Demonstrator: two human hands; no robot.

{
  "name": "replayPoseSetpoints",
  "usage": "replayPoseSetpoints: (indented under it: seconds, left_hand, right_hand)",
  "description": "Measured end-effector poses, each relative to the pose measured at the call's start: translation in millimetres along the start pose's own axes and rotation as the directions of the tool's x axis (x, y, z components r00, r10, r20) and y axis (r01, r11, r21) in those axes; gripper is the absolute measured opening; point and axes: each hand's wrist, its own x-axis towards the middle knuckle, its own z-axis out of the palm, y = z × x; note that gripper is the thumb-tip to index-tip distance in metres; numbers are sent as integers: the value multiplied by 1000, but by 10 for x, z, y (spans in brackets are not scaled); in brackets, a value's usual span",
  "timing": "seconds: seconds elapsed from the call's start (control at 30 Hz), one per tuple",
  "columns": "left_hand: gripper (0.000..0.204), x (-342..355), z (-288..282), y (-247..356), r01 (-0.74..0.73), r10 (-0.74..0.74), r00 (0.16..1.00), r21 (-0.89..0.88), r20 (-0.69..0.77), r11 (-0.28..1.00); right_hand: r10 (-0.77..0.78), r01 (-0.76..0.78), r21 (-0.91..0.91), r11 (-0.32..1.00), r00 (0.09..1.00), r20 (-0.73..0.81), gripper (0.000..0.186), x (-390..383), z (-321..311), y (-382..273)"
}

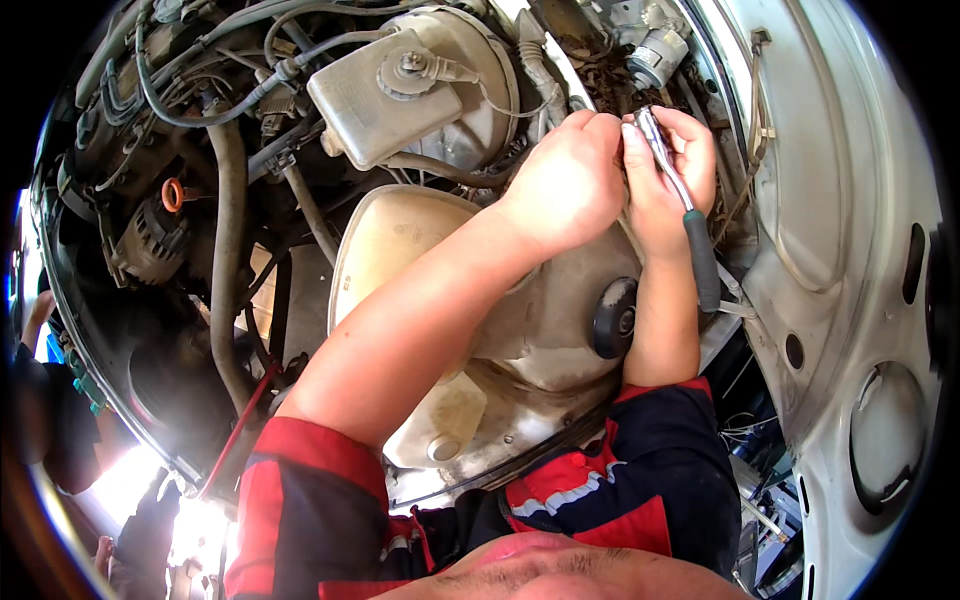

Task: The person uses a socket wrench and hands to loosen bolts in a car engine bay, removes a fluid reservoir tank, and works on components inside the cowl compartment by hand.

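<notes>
A large beige tank (545, 332) sits at centre. At one o'clock, the left hand (577, 182) curls, fingertips hidden; I cannot tell what they pinch. At two, the right hand (660, 205) clasps a dark-handled ratchet (697, 235) between thumb and fingers.

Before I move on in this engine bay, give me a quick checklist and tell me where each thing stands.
1. Ratchet wrench in hand: ok, the right hand holds it near its metal head.
2. Grip on the dark handle: not ok, no fingers are around it.
3. Left hand holding something: cannot tell, it is closed and its grip is hidden.
4. Wrench head seated on a fastener: cannot tell, no contact shows.
5. Black cap in place on the pale tank: ok.
6. Gloves on: not ok, both hands are bare.
</notes>
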Motion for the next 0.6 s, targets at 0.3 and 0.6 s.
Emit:
replayPoseSetpoints:
  seconds: [0.3,0.6]
  left_hand:
    - [11,52,-32,67,13,-5,996,-94,89,996]
    - [5,-68,26,1,50,-51,984,9,172,999]
  right_hand:
    - [93,-93,-18,996,996,15,20,39,-67,-58]
    - [226,-227,11,974,972,60,18,55,-66,-90]
